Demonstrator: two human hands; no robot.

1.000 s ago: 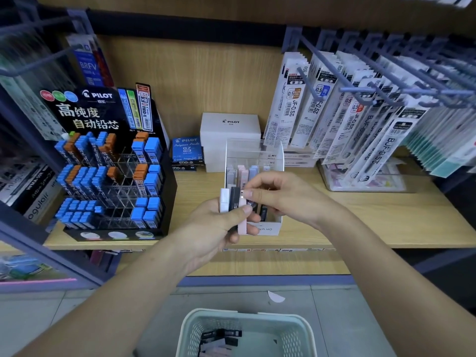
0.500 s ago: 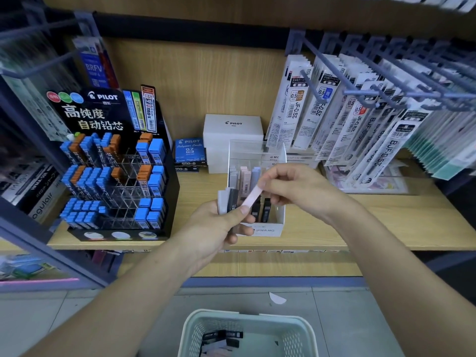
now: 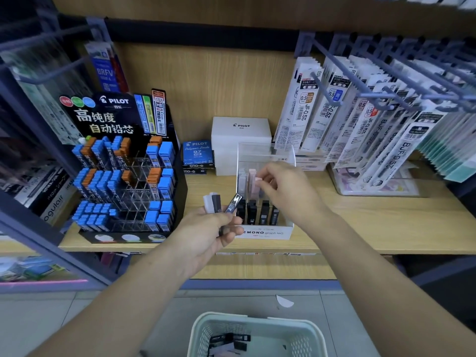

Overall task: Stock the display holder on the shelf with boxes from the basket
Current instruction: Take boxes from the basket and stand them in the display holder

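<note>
Several boxes [image 3: 215,202] fan up out of my left hand [image 3: 213,228], fingers and thumb curled round their lower ends, just off the front-left corner of the display holder [image 3: 265,232]. Head view: my right hand [image 3: 286,188] is over the holder's back row, fingertips pinching a pink box [image 3: 257,180] near its top. The holder sits near the front edge of the shelf [image 3: 386,228], about midway along it. The basket [image 3: 257,321] is on the floor below, at the bottom edge of the view, with dark boxes inside.

Doing this well, as I judge it: hold the pink one upright, line it up with the pink ones already standing in that back row, and slide it straight down before letting go. Tilt it and I reckon it catches on a neighbour or the clear wall. The left hand wants a firm hold too. That fan looks ready to slip, especially the black one leaning out to the right.

As for looks, the boxes are slim, tall and flat-sided. Pale grey and pink stand in the back row, black along the front. In my left hand there's one whitish, one dark grey marked 0.5, and one glossy black with a white flash.
</note>
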